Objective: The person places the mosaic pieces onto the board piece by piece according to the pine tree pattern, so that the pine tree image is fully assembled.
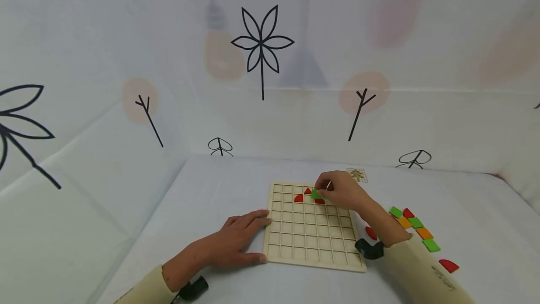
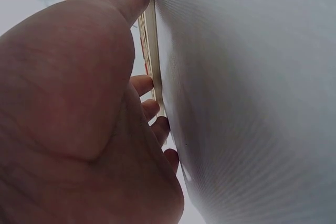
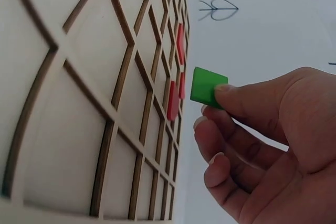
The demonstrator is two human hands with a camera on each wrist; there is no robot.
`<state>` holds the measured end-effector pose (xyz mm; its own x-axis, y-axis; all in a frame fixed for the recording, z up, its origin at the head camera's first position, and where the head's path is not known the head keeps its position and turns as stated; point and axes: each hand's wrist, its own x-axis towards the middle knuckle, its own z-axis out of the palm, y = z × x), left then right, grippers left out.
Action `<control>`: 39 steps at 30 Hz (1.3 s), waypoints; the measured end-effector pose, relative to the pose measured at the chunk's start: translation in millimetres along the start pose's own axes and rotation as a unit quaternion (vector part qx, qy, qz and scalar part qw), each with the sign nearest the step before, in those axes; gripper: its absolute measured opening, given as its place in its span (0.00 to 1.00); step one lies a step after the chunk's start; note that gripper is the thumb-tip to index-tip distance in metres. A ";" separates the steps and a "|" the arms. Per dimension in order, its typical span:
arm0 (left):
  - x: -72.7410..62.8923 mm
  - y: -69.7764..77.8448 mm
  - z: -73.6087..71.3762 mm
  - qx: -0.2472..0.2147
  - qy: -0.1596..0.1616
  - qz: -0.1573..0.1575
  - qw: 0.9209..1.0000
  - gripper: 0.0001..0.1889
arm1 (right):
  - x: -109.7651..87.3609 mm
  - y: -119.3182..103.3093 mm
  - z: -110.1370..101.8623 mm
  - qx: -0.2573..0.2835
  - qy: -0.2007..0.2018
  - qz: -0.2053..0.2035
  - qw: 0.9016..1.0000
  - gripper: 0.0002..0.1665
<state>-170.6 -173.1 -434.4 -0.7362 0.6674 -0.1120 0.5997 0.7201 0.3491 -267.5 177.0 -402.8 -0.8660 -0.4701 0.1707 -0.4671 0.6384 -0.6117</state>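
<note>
A green square tile is pinched between the thumb and fingers of my right hand, close over the far part of a wooden grid board. Around that tile, red pieces lie in the grid's cells: a triangle, a quarter-circle to the left, and another red piece partly covered by the green tile in the head view. My left hand rests at the board's left edge, its fingers stretched out and thumb apart, fingertips touching the rim.
Right of the board, several loose green, orange and red pieces lie on the white cloth. One red quarter-circle sits nearer the front, another beside the right forearm. A small printed pattern card lies behind the right hand.
</note>
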 end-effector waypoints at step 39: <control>-1.2 2.0 -0.4 -0.001 0.002 -0.003 1.000 0.44 | 8.6 -6.4 21.2 -0.031 -0.008 0.008 0.999 0.03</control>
<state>-168.6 -172.4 -433.2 -0.7413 0.6621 -0.1102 0.5947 0.7240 0.3495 -268.1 156.0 -413.8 -0.8703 -0.4696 0.1486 -0.4643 0.6815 -0.5657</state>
